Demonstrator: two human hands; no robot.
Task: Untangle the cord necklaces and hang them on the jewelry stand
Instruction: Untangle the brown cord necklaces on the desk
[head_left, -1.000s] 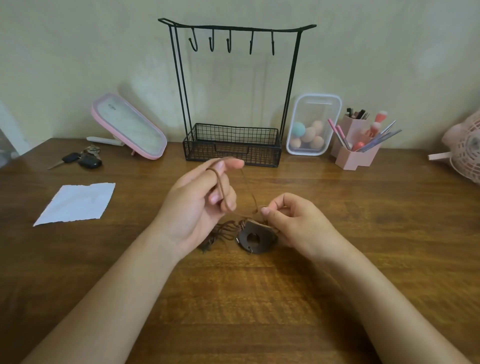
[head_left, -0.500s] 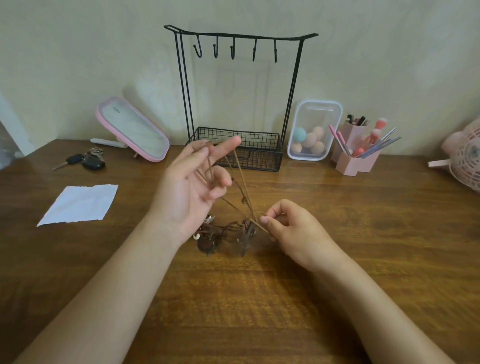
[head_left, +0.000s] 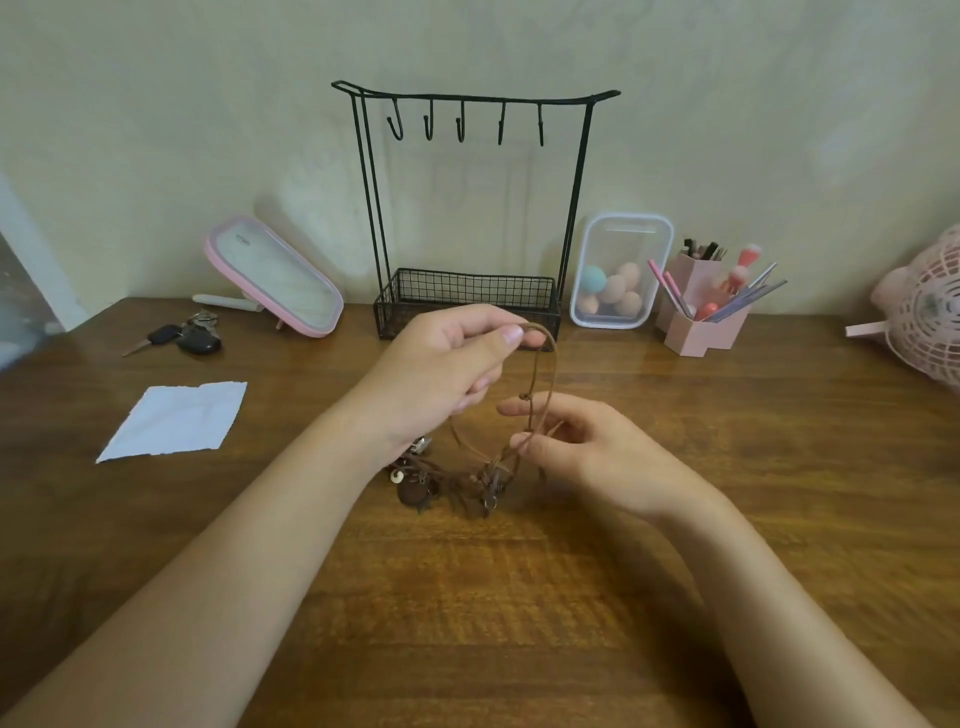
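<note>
On the wooden table (head_left: 519, 597) in front of the black jewelry stand (head_left: 573, 208) with its 5 hooks (head_left: 460, 127), we see the left hand (head_left: 441, 374) pinching a raised brown cord loop (head_left: 554, 364) while the right hand (head_left: 597, 457) pinches the strands just above the tangled cord necklaces (head_left: 415, 491) lying between the 2 wrists.

Jewelry stand (head_left: 467, 299) at table's (head_left: 519, 623) back, mirror (head_left: 275, 278), keys (head_left: 182, 338), paper (head_left: 174, 418) left of it, sponge box (head_left: 621, 270), brush holder (head_left: 701, 317), fan (head_left: 924, 312) right, cord necklaces (head_left: 447, 480) in front.
</note>
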